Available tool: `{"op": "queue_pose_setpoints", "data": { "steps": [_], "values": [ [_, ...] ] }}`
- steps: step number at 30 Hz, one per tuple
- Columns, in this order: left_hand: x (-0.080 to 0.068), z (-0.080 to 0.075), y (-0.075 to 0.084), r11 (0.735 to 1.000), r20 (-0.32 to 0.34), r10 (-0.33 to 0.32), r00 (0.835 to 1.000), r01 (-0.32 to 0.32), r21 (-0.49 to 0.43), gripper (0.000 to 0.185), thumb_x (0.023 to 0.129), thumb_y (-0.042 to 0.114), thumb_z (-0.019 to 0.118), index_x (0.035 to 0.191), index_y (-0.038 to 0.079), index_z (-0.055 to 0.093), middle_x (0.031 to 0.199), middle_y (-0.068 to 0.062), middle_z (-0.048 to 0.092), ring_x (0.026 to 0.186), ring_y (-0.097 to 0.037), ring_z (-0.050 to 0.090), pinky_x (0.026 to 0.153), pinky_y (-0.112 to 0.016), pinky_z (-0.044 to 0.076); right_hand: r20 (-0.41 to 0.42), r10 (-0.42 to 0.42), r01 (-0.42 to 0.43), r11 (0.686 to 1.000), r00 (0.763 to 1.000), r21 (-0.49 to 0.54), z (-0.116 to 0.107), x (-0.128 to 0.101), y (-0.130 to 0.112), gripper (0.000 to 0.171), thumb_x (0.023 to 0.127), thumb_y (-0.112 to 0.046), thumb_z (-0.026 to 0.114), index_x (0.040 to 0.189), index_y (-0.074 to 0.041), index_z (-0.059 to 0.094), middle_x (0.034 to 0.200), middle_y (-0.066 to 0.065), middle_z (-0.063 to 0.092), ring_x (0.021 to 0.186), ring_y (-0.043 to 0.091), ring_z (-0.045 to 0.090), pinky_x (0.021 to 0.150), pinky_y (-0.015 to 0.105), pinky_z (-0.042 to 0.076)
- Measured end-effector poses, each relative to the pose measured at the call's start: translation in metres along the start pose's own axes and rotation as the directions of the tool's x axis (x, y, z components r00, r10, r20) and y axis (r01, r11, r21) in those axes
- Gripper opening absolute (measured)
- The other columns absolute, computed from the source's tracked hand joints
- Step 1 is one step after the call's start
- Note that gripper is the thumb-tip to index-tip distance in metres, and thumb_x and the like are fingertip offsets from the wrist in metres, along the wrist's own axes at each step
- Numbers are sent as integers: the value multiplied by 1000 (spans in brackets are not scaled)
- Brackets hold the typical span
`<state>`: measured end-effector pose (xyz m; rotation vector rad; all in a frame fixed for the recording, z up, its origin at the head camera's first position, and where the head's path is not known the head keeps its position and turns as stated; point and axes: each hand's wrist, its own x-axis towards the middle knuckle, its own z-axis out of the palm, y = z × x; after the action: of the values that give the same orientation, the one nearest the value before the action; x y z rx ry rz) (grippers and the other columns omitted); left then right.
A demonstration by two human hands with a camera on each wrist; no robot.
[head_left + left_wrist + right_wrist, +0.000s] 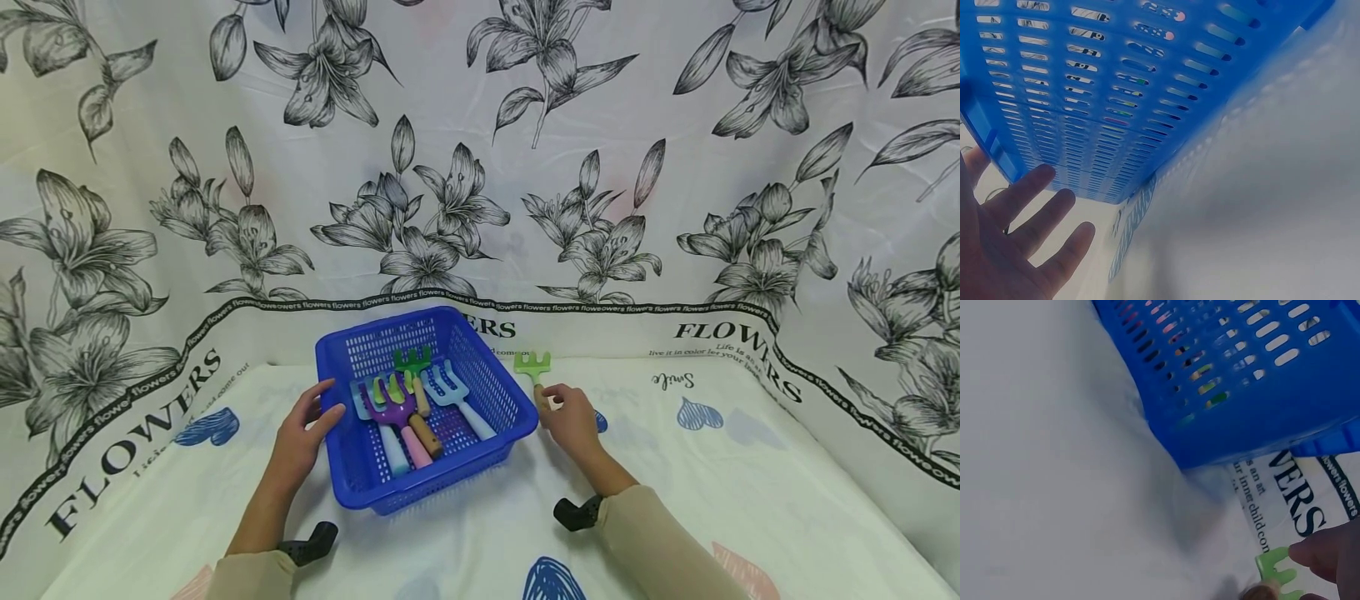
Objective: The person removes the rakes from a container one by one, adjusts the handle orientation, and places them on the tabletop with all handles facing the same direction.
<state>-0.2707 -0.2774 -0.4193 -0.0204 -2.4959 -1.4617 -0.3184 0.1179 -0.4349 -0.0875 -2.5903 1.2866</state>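
A blue slotted basket [480, 392] is seen standing on a cloth-covered table [750, 500], tilted slightly toward the viewer. Inside it several toy garden rakes are lying together: a purple rake [392, 398] with a pink handle, a light-blue rake [444, 385] with a pale handle, a dark-green rake [412, 362] with a wooden handle, and a further pale blue one partly covered by the others. The left hand [303, 433] is held at the basket's left wall, fingers straight and spread, nothing grasped; in the left wrist view the fingers [1035, 200] are shown extended just beside the slotted wall, and contact cannot be confirmed. A light-green rake [532, 363] is lying on the cloth just outside the basket's right far corner, prongs pointing away. Its wooden handle is met by the right hand [573, 421], whose fingers appear curled about the handle's end, though the grip is partly hidden in the head view; in the right wrist view a fingertip [1325, 553] is seen close against the green prongs [1279, 569]. A lily-print backdrop [480, 150] is hung behind the table.
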Motion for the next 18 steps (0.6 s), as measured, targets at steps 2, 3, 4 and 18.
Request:
{"op": "queue_pose_setpoints", "data": {
  "steps": [2, 3, 4, 18],
  "values": [
    [0, 0, 0, 1000, 3, -4, 1000, 4, -2, 73, 94, 56, 51, 154, 21, 27, 153, -21, 31, 135, -45, 33, 100, -65, 33, -23, -6, 6, 1000, 1000, 22, 0, 0, -5, 30, 84, -8, 72, 113, -4, 68, 110, 17, 58, 90, 28, 60, 66, 36, 53],
    [0, 0, 0, 1000, 4, -6, 1000, 6, -2, 73, 94, 56, 51, 154, 21, 27, 153, -21, 31, 135, -45, 33, 100, -65, 33, -36, -13, 15, 999, 999, 33, 0, 0, -8, 31, 84, -9, 72, 114, -4, 67, 111, 17, 58, 91, 28, 61, 67, 36, 54],
    [0, 0, 0, 1000, 5, -7, 1000, 7, -3, 73, 94, 56, 51, 154, 21, 27, 153, -21, 31, 135, -45, 33, 101, -65, 33, -48, -21, 23, 999, 999, 46, -1, 0, -10, 31, 85, -10, 72, 115, -4, 67, 112, 17, 58, 92, 28, 61, 68, 37, 54],
    [-1, -1, 2, 1000, 4, -2, 1000, 2, -3, 72, 95, 55, 51, 154, 21, 27, 153, -21, 31, 136, -45, 33, 101, -65, 32, -113, -88, 105, 983, 990, 153, -14, -1, -56, 45, 88, -13, 69, 130, -10, 56, 128, 13, 54, 106, 27, 61, 85, 42, 53]
  ]
}}
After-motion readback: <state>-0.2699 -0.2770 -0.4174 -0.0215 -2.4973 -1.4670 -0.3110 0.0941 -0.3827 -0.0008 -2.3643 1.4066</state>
